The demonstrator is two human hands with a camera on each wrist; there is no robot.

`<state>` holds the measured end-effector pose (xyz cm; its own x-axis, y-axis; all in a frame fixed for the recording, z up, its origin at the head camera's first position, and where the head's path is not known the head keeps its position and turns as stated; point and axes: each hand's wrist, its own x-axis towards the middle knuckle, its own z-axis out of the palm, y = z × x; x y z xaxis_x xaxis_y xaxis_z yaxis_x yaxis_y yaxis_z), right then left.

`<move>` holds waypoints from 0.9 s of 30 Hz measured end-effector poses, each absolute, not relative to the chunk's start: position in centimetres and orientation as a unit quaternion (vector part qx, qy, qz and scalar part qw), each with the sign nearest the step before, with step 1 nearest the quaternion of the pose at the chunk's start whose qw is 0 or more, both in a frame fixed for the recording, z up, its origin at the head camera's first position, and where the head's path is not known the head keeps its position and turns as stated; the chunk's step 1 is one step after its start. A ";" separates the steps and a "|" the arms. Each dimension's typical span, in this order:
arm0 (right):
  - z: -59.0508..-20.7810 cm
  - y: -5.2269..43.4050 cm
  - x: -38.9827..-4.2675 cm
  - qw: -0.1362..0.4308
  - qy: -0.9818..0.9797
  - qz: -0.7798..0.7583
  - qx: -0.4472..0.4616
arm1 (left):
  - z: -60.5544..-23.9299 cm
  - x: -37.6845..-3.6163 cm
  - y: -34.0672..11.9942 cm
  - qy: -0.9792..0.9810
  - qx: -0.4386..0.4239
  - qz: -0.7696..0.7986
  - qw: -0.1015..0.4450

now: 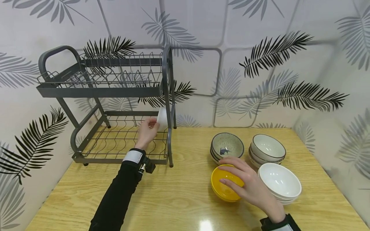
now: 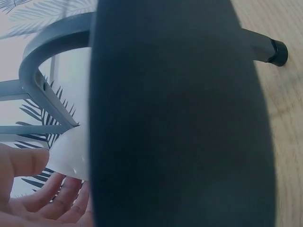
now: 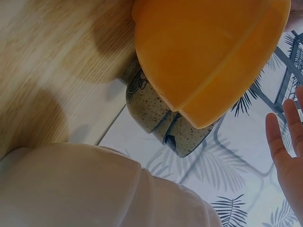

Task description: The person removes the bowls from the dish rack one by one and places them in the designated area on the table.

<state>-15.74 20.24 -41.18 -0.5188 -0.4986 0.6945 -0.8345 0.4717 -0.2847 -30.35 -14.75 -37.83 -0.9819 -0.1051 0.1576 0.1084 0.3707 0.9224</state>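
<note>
At the right end of the dish rack's [image 1: 119, 160] lower tier, my left hand [image 1: 148, 130] holds a white bowl [image 1: 162, 118], which stands tilted on its side behind the rack's upright. In the left wrist view the thumb lies at the edge of the white bowl [image 2: 71, 153], fingers below it; a dark rack post hides the rest. My right hand [image 1: 245, 181] hovers over a nested stack of yellow bowls [image 1: 225, 189], thumb and fingers spread. The right wrist view shows its fingers [image 3: 289, 137] extended and apart from the yellow bowls [image 3: 208, 56].
Behind the yellow stack stand speckled bowls [image 1: 228, 144] with a blue mark. To their right are cream bowls [image 1: 268, 147] with dark rims. White bowls [image 1: 280, 181] are stacked beside my right hand. The rack's upper tier [image 1: 101, 91] overhangs the lower one.
</note>
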 end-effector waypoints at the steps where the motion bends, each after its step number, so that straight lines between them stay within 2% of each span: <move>1: -41.2 20.3 -15.7 0.270 -0.815 0.310 0.408 | -37.8 -30.5 -14.7 -0.823 -0.001 -0.560 0.093; 17: -41.0 20.5 -15.6 0.274 -0.816 0.307 0.405 | -37.8 -32.0 -14.2 -0.828 0.035 -0.551 0.103; 27: -41.1 20.6 -15.4 0.270 -0.822 0.306 0.398 | -38.1 -32.0 -15.0 -0.786 0.067 -0.606 0.098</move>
